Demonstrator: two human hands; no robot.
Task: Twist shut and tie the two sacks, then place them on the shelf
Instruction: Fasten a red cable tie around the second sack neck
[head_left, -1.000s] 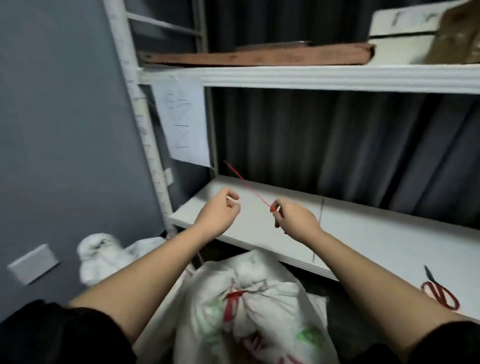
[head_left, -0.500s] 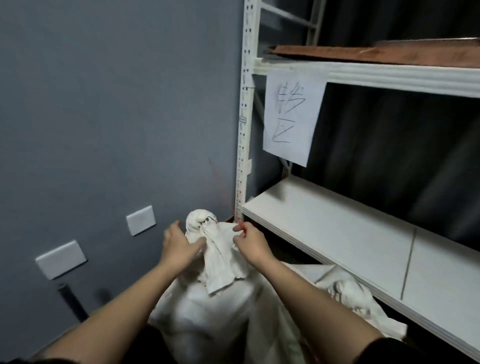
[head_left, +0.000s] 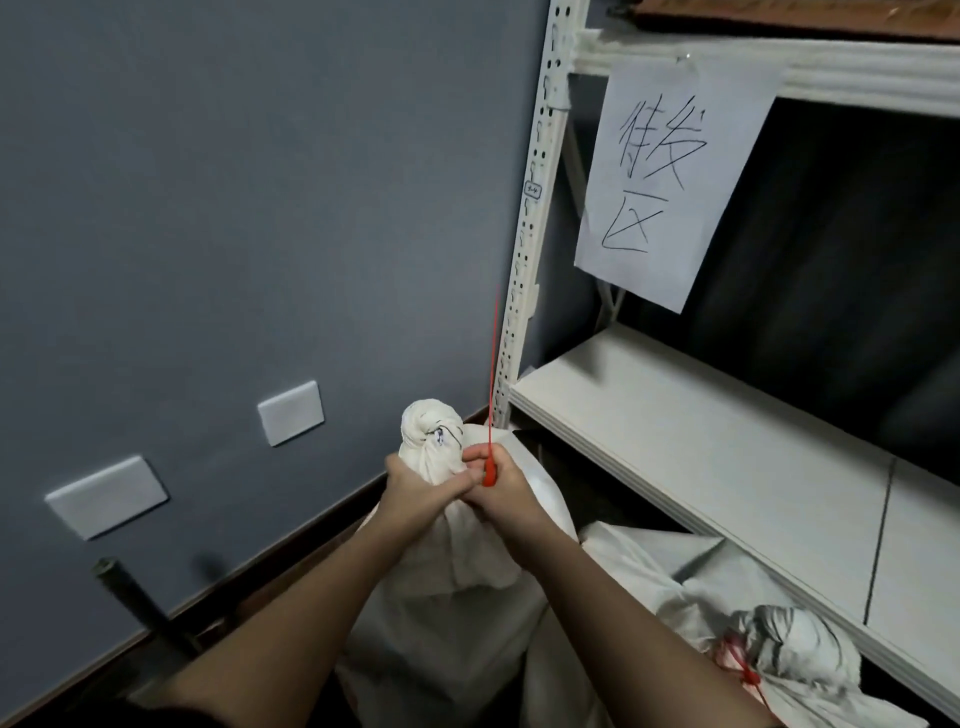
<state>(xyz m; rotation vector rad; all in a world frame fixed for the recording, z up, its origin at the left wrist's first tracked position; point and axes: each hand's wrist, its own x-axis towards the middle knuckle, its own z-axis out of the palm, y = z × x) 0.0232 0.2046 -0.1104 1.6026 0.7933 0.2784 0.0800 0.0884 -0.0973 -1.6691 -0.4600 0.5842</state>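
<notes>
A white sack (head_left: 447, 613) stands on the floor in front of me, its neck twisted into a knob (head_left: 432, 434) at the top. My left hand (head_left: 415, 486) grips the twisted neck just under the knob. My right hand (head_left: 501, 491) pinches a red zip tie (head_left: 491, 415) against the neck; the tie's thin tail sticks straight up. A second white sack (head_left: 769, 660) lies at the lower right, half under the shelf, with a red tie (head_left: 740, 667) round its neck. The white shelf board (head_left: 701, 447) runs along the right.
The rack's perforated white upright (head_left: 535, 208) rises just behind the sack. A paper sign with handwriting (head_left: 670, 171) hangs from the upper shelf. Two white wall plates (head_left: 291, 413) sit on the grey wall at left. A dark pipe (head_left: 140, 608) leans at lower left.
I turned from the shelf down to the left sack. My hands came from holding the tie in the air to the sack's neck, and now close tightly round it with the tie upright.
</notes>
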